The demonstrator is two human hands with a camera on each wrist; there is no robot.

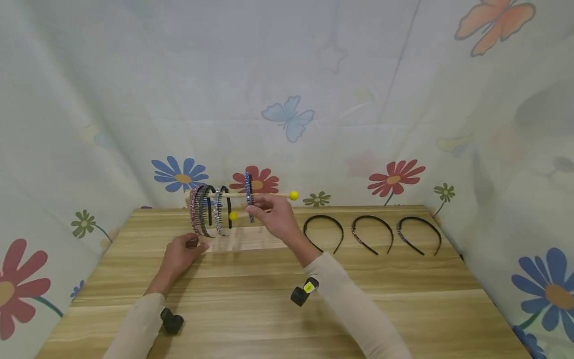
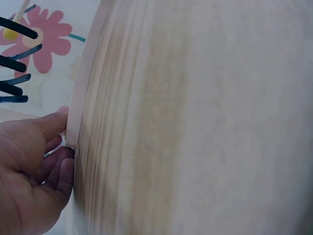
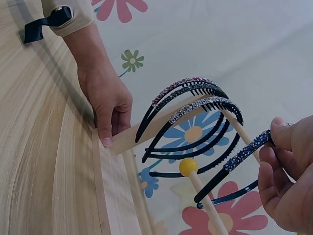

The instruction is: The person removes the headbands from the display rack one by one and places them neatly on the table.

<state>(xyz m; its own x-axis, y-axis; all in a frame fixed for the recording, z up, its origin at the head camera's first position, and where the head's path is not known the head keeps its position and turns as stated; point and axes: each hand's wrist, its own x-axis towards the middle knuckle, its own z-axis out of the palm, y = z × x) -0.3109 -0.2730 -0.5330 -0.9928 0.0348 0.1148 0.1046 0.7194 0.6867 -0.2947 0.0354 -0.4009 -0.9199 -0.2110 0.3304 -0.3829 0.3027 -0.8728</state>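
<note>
My right hand (image 1: pixel 280 219) pinches a blue glittery headband (image 1: pixel 248 187) at the upper wooden rod (image 1: pixel 273 195) of a headband rack; whether the band encircles the rod is unclear. Three headbands hang further left: a pink one (image 1: pixel 194 209), a dark grey one (image 1: pixel 202 212) and a silver one (image 1: pixel 217 209). Down at the left end, my left hand (image 1: pixel 179 257) grips the edge of the rack's wooden base (image 1: pixel 251 239). In the left wrist view its thumb (image 2: pixel 56 120) lies on the board, with the other fingers curled beneath.
Yellow balls cap the upper rod (image 1: pixel 293 196) and a lower rod (image 1: pixel 233 216). To the right on the wooden table (image 1: pixel 287 319) lie three more headbands: a black one (image 1: pixel 323 216), a reddish-trimmed one (image 1: pixel 356 234) and a bluish-trimmed one (image 1: pixel 403 237). Behind hangs a flowered cloth (image 1: pixel 224 124).
</note>
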